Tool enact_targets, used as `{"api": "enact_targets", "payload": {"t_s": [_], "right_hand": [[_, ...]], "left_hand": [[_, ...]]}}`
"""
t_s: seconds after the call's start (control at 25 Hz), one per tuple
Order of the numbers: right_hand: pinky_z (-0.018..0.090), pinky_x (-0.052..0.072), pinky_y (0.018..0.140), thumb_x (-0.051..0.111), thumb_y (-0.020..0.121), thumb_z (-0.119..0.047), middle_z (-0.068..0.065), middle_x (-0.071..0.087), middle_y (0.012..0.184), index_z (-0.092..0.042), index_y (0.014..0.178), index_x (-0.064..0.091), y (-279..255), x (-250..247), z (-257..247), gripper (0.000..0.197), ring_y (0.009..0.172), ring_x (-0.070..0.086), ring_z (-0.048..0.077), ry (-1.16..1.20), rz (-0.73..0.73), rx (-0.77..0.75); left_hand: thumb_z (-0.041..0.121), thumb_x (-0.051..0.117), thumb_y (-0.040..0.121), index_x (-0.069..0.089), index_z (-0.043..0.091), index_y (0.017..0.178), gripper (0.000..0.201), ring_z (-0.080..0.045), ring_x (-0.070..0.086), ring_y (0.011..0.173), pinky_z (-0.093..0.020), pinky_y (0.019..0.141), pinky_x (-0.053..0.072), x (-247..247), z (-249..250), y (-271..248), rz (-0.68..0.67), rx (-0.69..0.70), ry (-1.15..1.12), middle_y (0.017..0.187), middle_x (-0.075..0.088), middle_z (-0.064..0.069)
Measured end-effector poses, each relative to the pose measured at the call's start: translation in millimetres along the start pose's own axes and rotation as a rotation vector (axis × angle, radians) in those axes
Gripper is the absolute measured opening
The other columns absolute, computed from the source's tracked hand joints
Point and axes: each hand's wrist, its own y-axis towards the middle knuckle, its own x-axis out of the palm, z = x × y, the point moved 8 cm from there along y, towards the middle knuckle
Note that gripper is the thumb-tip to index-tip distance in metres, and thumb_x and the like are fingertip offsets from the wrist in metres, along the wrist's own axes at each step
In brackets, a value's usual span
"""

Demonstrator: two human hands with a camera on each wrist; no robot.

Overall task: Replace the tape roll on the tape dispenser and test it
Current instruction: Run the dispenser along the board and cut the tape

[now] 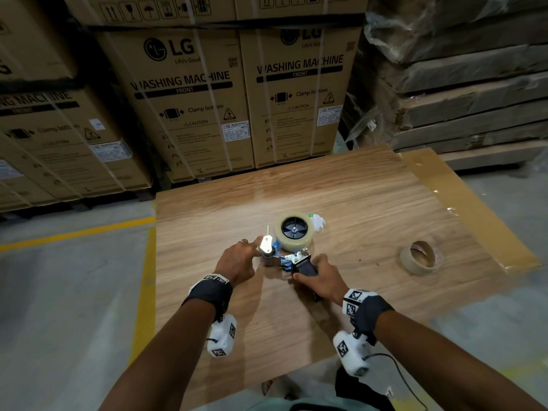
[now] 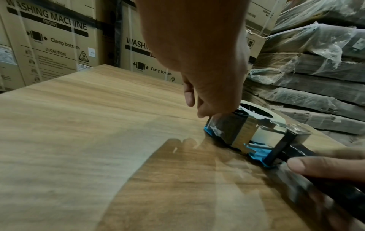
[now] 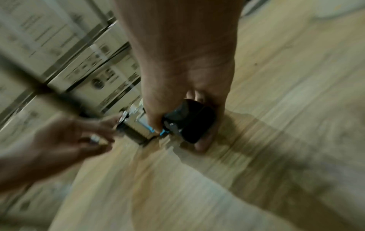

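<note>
"LG — WASHING MACHINE" cartons (image 1: 189, 93)

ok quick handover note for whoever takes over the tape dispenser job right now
Right hand grips the tape dispenser by its black handle; the dispenser lies on its side on the wooden board.
Left hand has fingertips at the dispenser's front roller end.
Done: the clear tape roll sits on the hub; the empty cardboard core lies apart on the right.
Left: finish threading if needed, since the tape path is unclear, then test it.
</note>
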Motion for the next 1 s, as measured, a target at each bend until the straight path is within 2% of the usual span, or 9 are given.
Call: {"api": "enact_targets", "payload": {"t_s": [0.12, 0.2, 0.32, 0.4, 0.48, 0.56, 0.76, 0.88, 1.0], "right_hand": [[0.046, 0.065, 0.068, 0.083, 0.082, -0.034, 0.021, 0.079, 0.093, 0.002, 0.107, 0.07, -1, 19, 8, 0.046, 0.07, 0.072, 0.03, 0.305, -0.226, 0.168], [0.038, 0.062, 0.055, 0.076, 0.089, -0.014, 0.023, 0.077, 0.086, 0.007, 0.101, 0.069, -9, 23, -3, 0.025, 0.057, 0.069, 0.026, 0.427, -0.305, 0.193], [0.029, 0.053, 0.044, 0.068, 0.094, -0.006, 0.015, 0.068, 0.071, 0.002, 0.09, 0.067, -16, 21, -16, 0.009, 0.048, 0.061, 0.019, 0.535, -0.343, 0.169], [0.026, 0.05, 0.042, 0.067, 0.094, -0.006, 0.012, 0.066, 0.066, -0.001, 0.087, 0.066, -17, 18, -21, 0.009, 0.046, 0.057, 0.017, 0.561, -0.328, 0.154], [0.025, 0.049, 0.043, 0.067, 0.093, -0.006, 0.01, 0.065, 0.065, -0.003, 0.085, 0.066, -18, 15, -24, 0.008, 0.046, 0.056, 0.016, 0.581, -0.321, 0.155], [0.025, 0.048, 0.044, 0.066, 0.091, -0.006, 0.01, 0.064, 0.065, -0.005, 0.083, 0.065, -23, 13, -29, 0.009, 0.047, 0.055, 0.016, 0.606, -0.327, 0.16], [0.025, 0.048, 0.045, 0.068, 0.087, -0.007, 0.009, 0.064, 0.066, -0.006, 0.08, 0.067, -28, 13, -31, 0.007, 0.049, 0.055, 0.017, 0.677, -0.329, 0.207], [0.024, 0.048, 0.045, 0.068, 0.085, -0.006, 0.008, 0.064, 0.065, -0.007, 0.077, 0.068, -29, 8, -29, 0.008, 0.048, 0.055, 0.016, 0.713, -0.32, 0.237], [0.024, 0.048, 0.046, 0.069, 0.083, -0.005, 0.008, 0.064, 0.066, -0.006, 0.08, 0.068, -29, 5, -27, 0.003, 0.05, 0.055, 0.016, 0.717, -0.318, 0.251]], "left_hand": [[-0.002, 0.052, 0.078, 0.062, 0.024, 0.136, 0.064, -0.032, 0.054, 0.12, -0.043, 0.077, 0.054, 1, 0, -1, -0.025, 0.04, -0.001, 0.154, 0.047, 0.0], [-0.001, 0.053, 0.076, 0.068, 0.019, 0.13, 0.059, -0.031, 0.052, 0.126, -0.044, 0.087, 0.053, 5, -3, -5, 0.016, -0.013, -0.091, 0.158, 0.043, 0.002], [0.005, 0.064, 0.08, 0.069, 0.011, 0.128, 0.049, -0.027, 0.066, 0.112, -0.036, 0.093, 0.054, 15, -17, -21, 0.21, -0.246, -0.489, 0.131, 0.068, -0.01], [0.014, 0.073, 0.081, 0.065, 0.013, 0.132, 0.051, -0.021, 0.072, 0.092, -0.035, 0.08, 0.06, 38, -26, -32, 0.239, -0.432, -0.858, 0.107, 0.076, -0.005], [0.032, 0.082, 0.078, 0.063, 0.017, 0.126, 0.054, -0.017, 0.071, 0.075, -0.034, 0.064, 0.06, 59, -27, -35, 0.225, -0.553, -1.129, 0.094, 0.077, -0.005], [0.048, 0.085, 0.072, 0.069, 0.009, 0.115, 0.06, -0.018, 0.072, 0.069, -0.034, 0.062, 0.061, 67, -23, -31, 0.266, -0.601, -1.276, 0.087, 0.078, -0.011], [0.032, 0.083, 0.082, 0.069, 0.001, 0.105, 0.041, -0.022, 0.074, 0.07, -0.038, 0.078, 0.063, 65, -17, -22, 0.408, -0.631, -1.439, 0.085, 0.078, -0.018], [0.024, 0.075, 0.09, 0.066, 0.001, 0.1, 0.027, -0.027, 0.075, 0.074, -0.03, 0.07, 0.063, 61, -10, -20, 0.458, -0.611, -1.564, 0.085, 0.076, -0.02], [0.021, 0.066, 0.097, 0.062, 0.003, 0.095, 0.018, -0.026, 0.073, 0.072, -0.027, 0.064, 0.062, 57, -3, -18, 0.477, -0.608, -1.564, 0.078, 0.072, -0.013]]}}
